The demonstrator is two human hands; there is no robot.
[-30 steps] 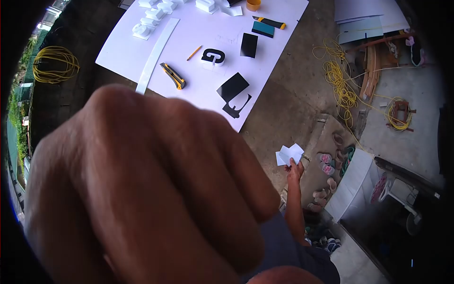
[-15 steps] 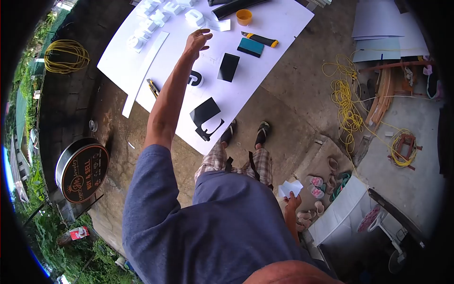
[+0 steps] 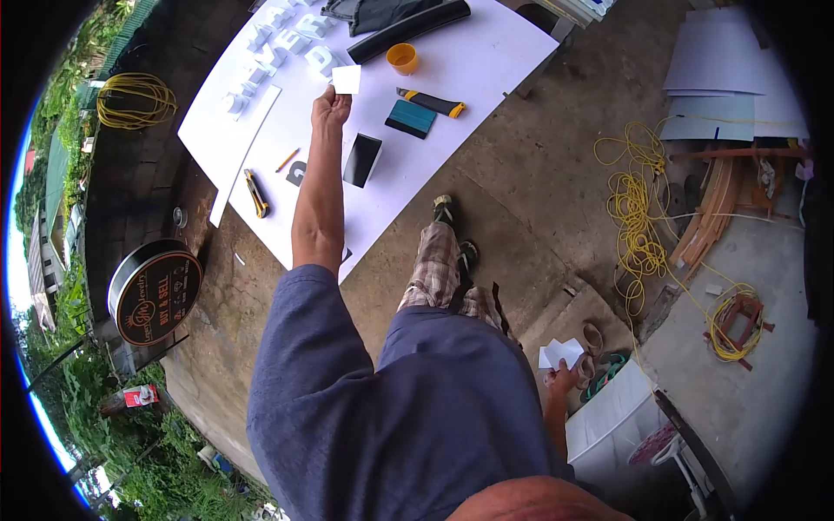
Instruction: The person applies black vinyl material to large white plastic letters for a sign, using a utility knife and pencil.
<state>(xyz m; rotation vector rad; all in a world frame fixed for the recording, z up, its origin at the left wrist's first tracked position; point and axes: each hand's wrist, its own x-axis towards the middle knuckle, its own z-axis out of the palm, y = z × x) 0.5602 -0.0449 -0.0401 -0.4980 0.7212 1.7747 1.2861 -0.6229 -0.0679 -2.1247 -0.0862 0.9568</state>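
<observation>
Reaching over the white table board, my left hand pinches a small white square piece of paper. White raised letters stand just beyond it. My right hand hangs low at my side, its fingers closed on several white paper pieces. Near my left forearm lie a black glossy rectangle, a black-faced letter, a pencil and a yellow-black cutter knife. A teal squeegee and another cutter knife rest to the right.
An orange cup and a black roll sit at the table's far side. A long white strip lies along its left. A round sign stands left; yellow cord and sandals are on the floor.
My left hand, empty and apart before, now holds a white paper piece. My legs have shifted in a step, and the view has moved. My right hand still carries its papers.
</observation>
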